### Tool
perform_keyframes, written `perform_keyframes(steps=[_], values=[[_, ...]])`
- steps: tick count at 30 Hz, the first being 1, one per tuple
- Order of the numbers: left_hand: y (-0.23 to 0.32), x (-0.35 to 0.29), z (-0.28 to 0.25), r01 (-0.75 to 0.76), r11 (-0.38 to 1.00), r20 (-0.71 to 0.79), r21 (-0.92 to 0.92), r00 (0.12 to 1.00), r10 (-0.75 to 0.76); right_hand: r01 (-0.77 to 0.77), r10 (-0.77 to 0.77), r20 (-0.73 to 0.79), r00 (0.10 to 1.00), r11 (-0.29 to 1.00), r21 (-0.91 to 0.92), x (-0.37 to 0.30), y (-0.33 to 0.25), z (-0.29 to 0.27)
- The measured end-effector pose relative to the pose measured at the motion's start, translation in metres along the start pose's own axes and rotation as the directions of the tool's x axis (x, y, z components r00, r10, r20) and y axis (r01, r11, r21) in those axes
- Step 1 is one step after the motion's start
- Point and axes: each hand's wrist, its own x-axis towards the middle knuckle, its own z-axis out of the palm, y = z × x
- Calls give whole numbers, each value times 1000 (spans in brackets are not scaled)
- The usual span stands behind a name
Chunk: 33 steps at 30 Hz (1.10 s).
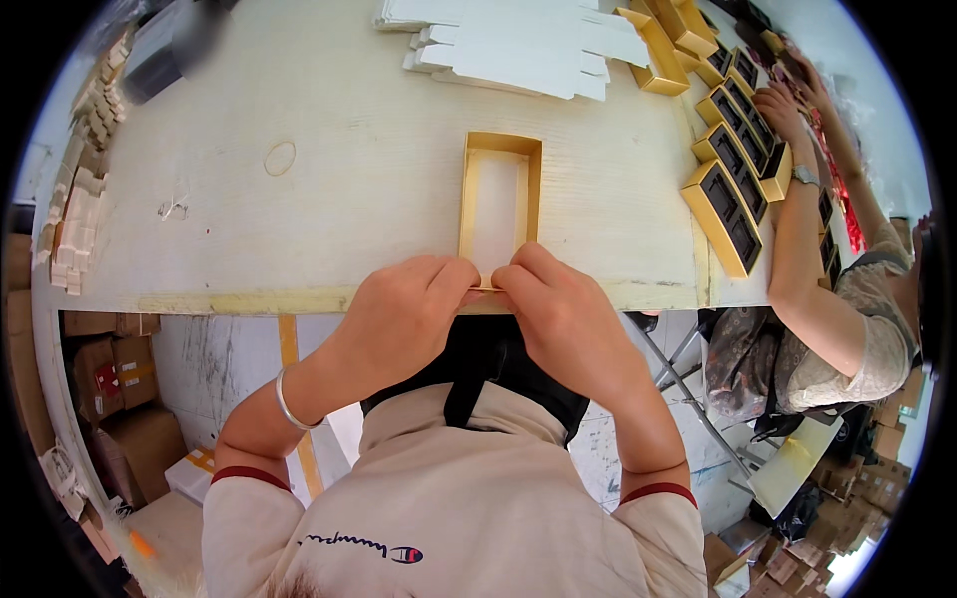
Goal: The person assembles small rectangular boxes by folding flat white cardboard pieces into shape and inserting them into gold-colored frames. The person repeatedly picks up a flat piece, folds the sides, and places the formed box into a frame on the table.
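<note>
A long gold cardboard box [467, 189] with a pale inside lies without a lid on the table, its near end at the front edge. My left hand [409, 299] pinches the near left corner of that box, fingers curled over its end wall. At the near right corner my right hand [560, 297] grips the same end wall, thumb and fingers pressed together. The two hands almost meet in the middle of the end. My fingers partly hide the near wall.
Flat white carton blanks [518, 45] are stacked at the far side. Gold boxes with black inserts [733, 214] line the right, where a co-worker's arm [797, 229] reaches in. A rubber band [280, 157] lies left; folded pale card pieces [78, 234] line the left edge.
</note>
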Motion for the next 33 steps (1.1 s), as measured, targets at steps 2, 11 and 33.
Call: perform_keyframes(steps=[2,11,33], values=[[-4,2,3,16,993,-43,-115,999,-22,12,-17,22,1000,984,178,-1,5,-10],[-5,1,3,45,990,-28,-133,998,-49,84,-127,-236,963,979,-186,-14,3,-5],[-7,-2,11,-92,980,-139,-178,988,67,-536,222,-582,782,716,-447,60,158,-225]])
